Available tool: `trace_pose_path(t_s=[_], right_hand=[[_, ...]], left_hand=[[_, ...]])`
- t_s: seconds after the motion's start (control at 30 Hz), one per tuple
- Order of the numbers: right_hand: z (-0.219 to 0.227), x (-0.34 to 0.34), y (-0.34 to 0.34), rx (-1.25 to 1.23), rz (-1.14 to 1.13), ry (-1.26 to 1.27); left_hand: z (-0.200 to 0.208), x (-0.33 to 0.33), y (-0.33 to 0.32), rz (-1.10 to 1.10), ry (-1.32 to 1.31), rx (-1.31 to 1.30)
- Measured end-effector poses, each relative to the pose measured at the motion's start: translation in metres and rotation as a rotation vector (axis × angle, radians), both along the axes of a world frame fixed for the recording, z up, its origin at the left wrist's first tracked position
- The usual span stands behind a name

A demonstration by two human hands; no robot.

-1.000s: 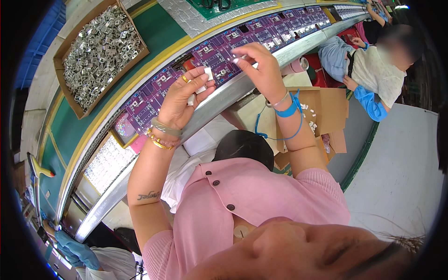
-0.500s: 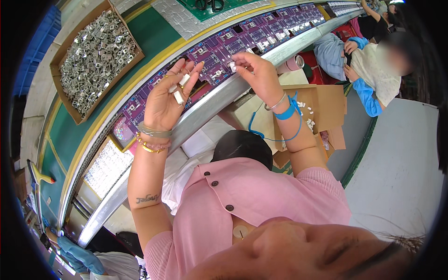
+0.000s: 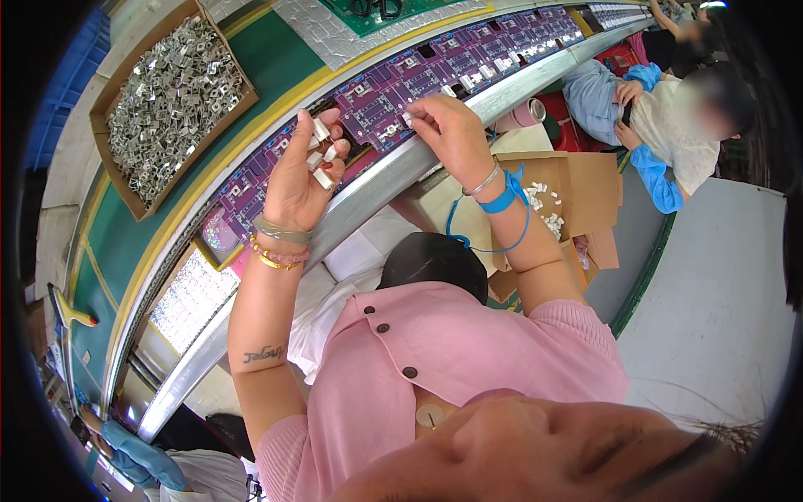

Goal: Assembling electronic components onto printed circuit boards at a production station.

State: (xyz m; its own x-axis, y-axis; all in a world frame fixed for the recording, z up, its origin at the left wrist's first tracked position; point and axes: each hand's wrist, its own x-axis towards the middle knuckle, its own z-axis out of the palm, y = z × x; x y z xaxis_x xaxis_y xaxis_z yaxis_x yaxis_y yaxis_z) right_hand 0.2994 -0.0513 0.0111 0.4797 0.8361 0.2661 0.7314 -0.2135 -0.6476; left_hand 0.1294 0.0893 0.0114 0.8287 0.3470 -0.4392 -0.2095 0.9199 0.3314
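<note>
My left hand [image 3: 293, 194] is turned palm up with its fingers curled in, cradling several small white connectors [image 3: 323, 178] in the palm and against the fingers. To its right, my right hand [image 3: 458, 138] pinches one small white connector [image 3: 408, 119] between thumb and fingertips, just above the near edge of a row of purple circuit boards [image 3: 401, 82]. Whether that connector touches the board cannot be made out. Other white connectors [image 3: 485, 73] stand on the boards farther right. A blue strap [image 3: 508, 199] with a cord circles my right wrist.
A metal rail [image 3: 410, 167] runs along the boards' near side. An open carton [image 3: 592, 180] near my right forearm holds loose white connectors [image 3: 552, 222]. At the far left stands a cardboard box [image 3: 245, 102] of small metal parts. Another person [image 3: 682, 134] sits at the right.
My right hand has shifted slightly left and nearer, still pinching a connector. The left hand's spread fingers have curled in around the white connectors as the hand moved slightly right.
</note>
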Motion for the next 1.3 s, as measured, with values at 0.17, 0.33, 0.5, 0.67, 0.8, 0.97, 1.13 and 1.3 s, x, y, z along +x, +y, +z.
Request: trace_pose_path(t_s=[0.17, 0.33, 0.5, 0.67, 0.8, 0.97, 1.13, 1.3], right_hand=[[-0.002, -0.001, 0.004, -0.002, 0.037, -0.141], [-0.003, -0.002, 0.007, -0.028, 0.024, -0.17], [-0.002, -0.005, 0.009, -0.054, 0.001, -0.152], [0.033, -0.029, 0.018, 0.198, 0.169, -0.002], [0.037, -0.044, 0.034, 0.198, 0.261, -0.315], [0.04, -0.045, 0.029, 0.129, 0.265, -0.344], [0.023, -0.033, 0.009, 0.073, 0.086, 0.129], [0.006, -0.032, 0.004, 0.004, 0.099, 0.049]], left_hand=[[-0.005, -0.001, -0.001, -0.045, -0.014, 0.037], [-0.005, -0.001, -0.001, -0.07, 0.016, 0.064], [0.001, 0.0, -0.007, -0.087, 0.071, 0.131], [0.0, 0.001, -0.011, -0.13, 0.084, 0.163], [-0.01, -0.002, -0.01, -0.188, 0.051, 0.24], [-0.004, -0.001, -0.009, -0.177, 0.09, 0.304], [-0.009, -0.006, 0.017, 0.16, -0.138, -0.128], [-0.007, -0.012, 0.018, 0.253, -0.288, -0.183]])
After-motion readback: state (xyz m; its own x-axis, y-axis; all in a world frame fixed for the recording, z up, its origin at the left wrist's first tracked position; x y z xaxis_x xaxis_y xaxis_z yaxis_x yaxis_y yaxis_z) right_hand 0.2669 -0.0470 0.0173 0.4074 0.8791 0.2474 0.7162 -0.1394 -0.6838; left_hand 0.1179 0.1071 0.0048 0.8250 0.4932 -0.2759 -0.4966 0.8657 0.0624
